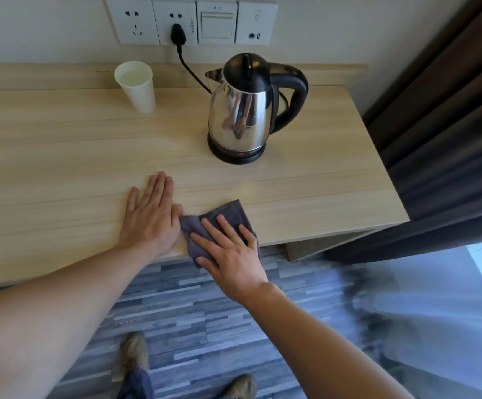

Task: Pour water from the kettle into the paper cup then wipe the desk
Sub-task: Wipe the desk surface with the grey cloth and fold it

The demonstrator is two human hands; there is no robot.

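Note:
A steel kettle (242, 110) with a black lid and handle stands on its black base at the back right of the light wooden desk (61, 156). A white paper cup (136, 84) holding water stands at the back, left of the kettle. A grey cloth (219, 217) lies at the desk's front edge. My right hand (231, 254) presses flat on the cloth with fingers spread. My left hand (150, 214) rests flat on the desk just left of the cloth, its edge touching the cloth.
The kettle's black cord (190, 73) runs to a plug (178, 34) in the wall socket panel behind the desk. A dark curtain (446, 125) hangs at the right, close to the desk's right edge. Grey plank floor and my feet show below.

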